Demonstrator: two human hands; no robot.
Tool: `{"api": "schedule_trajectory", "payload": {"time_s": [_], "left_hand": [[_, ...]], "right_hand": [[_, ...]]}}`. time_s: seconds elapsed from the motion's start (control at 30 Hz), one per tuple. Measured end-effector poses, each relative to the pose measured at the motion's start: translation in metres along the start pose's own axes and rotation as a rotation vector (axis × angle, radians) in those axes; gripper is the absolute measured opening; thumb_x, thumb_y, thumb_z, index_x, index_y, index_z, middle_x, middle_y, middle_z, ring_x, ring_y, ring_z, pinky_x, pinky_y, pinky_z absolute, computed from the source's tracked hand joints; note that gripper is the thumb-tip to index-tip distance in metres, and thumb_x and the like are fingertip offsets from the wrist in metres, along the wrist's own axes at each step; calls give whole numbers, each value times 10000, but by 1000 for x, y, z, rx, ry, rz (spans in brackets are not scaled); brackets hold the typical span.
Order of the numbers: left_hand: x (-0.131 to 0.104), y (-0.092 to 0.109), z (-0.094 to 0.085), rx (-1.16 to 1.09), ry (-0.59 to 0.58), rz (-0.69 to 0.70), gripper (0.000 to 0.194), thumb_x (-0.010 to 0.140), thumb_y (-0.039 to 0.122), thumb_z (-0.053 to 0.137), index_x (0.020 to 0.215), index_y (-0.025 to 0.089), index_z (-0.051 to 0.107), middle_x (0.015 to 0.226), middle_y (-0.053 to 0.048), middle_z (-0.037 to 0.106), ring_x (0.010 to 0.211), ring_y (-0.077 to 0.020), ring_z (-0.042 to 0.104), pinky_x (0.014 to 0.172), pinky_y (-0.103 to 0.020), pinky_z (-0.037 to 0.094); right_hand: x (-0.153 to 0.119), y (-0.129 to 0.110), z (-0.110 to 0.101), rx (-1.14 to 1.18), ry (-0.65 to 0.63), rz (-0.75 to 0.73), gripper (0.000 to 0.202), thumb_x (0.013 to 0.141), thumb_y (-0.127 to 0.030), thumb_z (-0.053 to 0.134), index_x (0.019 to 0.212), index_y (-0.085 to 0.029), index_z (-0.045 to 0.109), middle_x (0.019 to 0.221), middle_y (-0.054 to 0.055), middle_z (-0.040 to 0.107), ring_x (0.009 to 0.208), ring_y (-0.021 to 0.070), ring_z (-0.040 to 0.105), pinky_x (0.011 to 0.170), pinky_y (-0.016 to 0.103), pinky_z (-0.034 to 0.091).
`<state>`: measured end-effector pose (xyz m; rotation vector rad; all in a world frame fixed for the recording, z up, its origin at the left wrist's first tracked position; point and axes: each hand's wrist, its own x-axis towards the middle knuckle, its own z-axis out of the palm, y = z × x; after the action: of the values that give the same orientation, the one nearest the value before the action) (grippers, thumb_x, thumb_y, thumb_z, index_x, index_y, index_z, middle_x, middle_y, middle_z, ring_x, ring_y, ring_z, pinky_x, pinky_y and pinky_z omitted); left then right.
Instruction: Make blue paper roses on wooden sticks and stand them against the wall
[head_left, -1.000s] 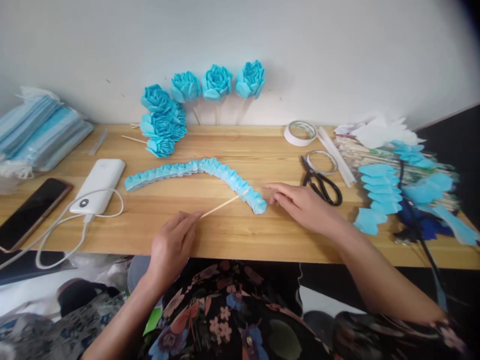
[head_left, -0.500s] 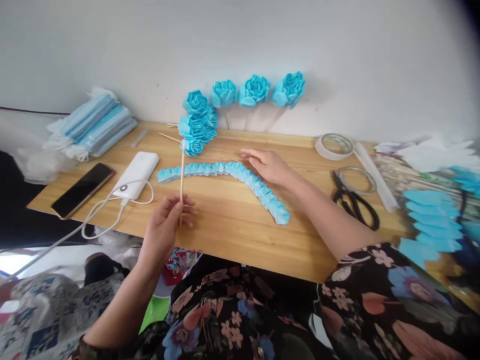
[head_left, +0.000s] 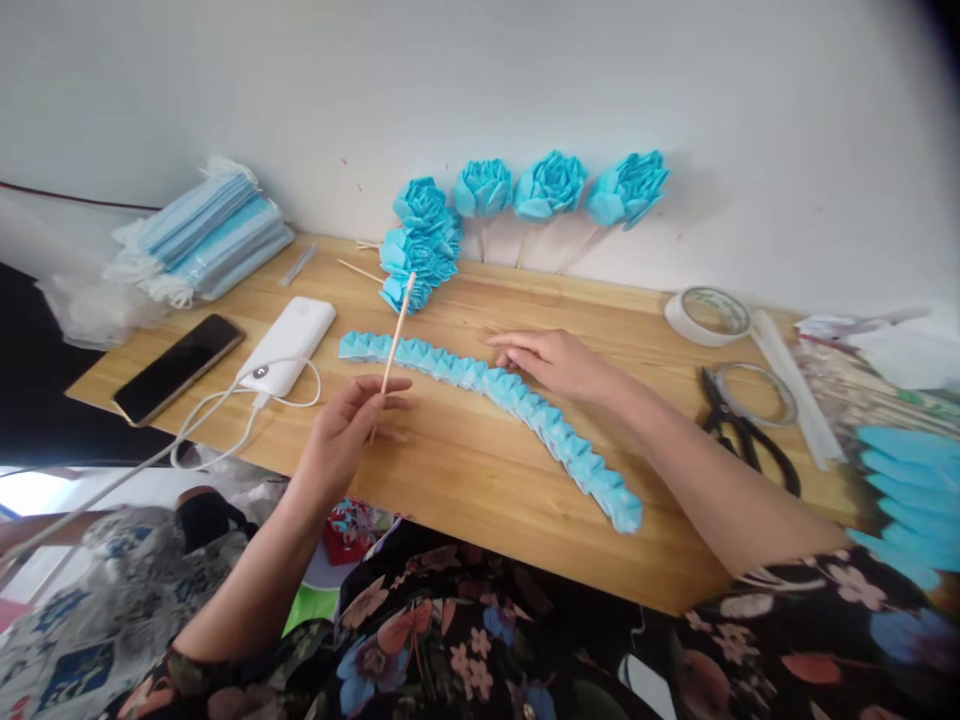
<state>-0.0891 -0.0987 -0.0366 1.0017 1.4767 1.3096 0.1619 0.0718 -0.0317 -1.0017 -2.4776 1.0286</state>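
Observation:
My left hand (head_left: 360, 415) pinches a thin wooden stick (head_left: 397, 335) between thumb and fingers, its upper end pointing away from me. Behind it a long pleated blue strip (head_left: 517, 398) lies in a curve across the wooden table. My right hand (head_left: 544, 358) rests at the strip's far edge, fingers stretched out and holding nothing. Several blue paper flowers (head_left: 420, 245) are heaped beyond the stick's tip. Three more blue flowers (head_left: 551, 187) on thin stems lean by the wall.
At the left are a stack of masks (head_left: 210, 235), a phone (head_left: 180, 368) and a white power bank (head_left: 289, 345) with its cable. Tape (head_left: 707, 316), black-handled pliers (head_left: 742, 430), a wire coil and blue pieces (head_left: 911, 490) stand at the right.
The view has shifted, moving most things outward. The stick leans further right in my left hand. The strip's right part looks straighter and reaches nearer to me.

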Motion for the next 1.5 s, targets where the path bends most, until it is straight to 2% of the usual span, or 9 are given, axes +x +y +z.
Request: {"api": "schedule_trajectory", "payload": {"time_s": [0.1, 0.23, 0.53, 0.7, 0.87, 1.0, 1.2, 1.33, 1.5], "left_hand": [[-11, -2, -5, 2, 45, -17, 302, 907, 418, 636, 1051, 152, 629, 1222, -132, 688, 996, -234, 699, 572, -251, 609], [-18, -9, -8, 14, 73, -39, 327, 899, 441, 640, 1038, 147, 613, 1106, -119, 717, 896, -204, 711, 548, -237, 589], [-23, -27, -10, -34, 80, 30, 356, 907, 438, 656, 1075, 129, 602, 865, -64, 722, 662, -142, 683, 547, -246, 574], [-25, -24, -10, -30, 37, 32, 356, 918, 440, 644, 1070, 119, 625, 845, -65, 714, 654, -145, 676, 552, -256, 577], [-26, -24, -11, -55, 34, 23, 358, 907, 440, 658, 1071, 122, 638, 833, -59, 713, 643, -144, 671, 557, -260, 577], [-27, -25, -12, -60, 28, 26, 360, 908, 447, 655, 1068, 125, 648, 829, -60, 715, 642, -147, 675, 563, -263, 577], [-26, -26, -13, -59, 14, 38, 350, 907, 440, 658, 1063, 128, 652, 825, -53, 713, 632, -141, 671, 558, -254, 576], [-26, -25, -13, -32, 11, 32, 356, 913, 443, 649, 1068, 123, 648, 822, -54, 715, 624, -139, 672, 559, -254, 579], [-26, -23, -12, -7, 32, 41, 369, 898, 456, 662, 1055, 123, 647, 806, -54, 719, 617, -147, 675, 553, -263, 583]], "right_hand": [[-2, -7, -8, -61, 5, 26, 361, 986, -201, 481, 1284, -216, 684, 1080, 36, 795, 978, 173, 735, 897, 308, 531], [27, -19, -8, -142, 11, 35, 307, 964, -183, 523, 1185, -220, 732, 1163, 40, 778, 1050, 196, 718, 901, 304, 505], [102, -56, 29, -317, -147, -135, 224, 908, -195, 609, 1054, -194, 779, 1027, 41, 792, 884, 168, 687, 689, 254, 398], [112, -65, 38, -372, -205, -81, 169, 906, -287, 670, 1005, -200, 776, 978, 39, 786, 814, 152, 657, 607, 254, 334], [103, -66, 43, -410, -221, -101, 148, 906, -266, 624, 960, -215, 753, 988, 33, 778, 826, 161, 648, 592, 266, 308], [79, -58, 28, -423, -239, -53, 142, 884, -241, 604, 928, -224, 738, 940, 13, 771, 775, 146, 632, 589, 261, 312], [45, -13, -26, -293, -181, 145, 103, 840, -277, 651, 840, -216, 734, 826, -9, 761, 747, 142, 660, 647, 238, 423], [56, 17, -44, -257, 12, 282, 134, 848, -279, 654, 840, -180, 744, 799, 13, 762, 700, 139, 660, 666, 239, 474], [92, 31, -42, -321, 168, 376, 142, 841, -191, 635, 829, -135, 765, 775, 60, 759, 681, 158, 668, 664, 255, 488]]}}
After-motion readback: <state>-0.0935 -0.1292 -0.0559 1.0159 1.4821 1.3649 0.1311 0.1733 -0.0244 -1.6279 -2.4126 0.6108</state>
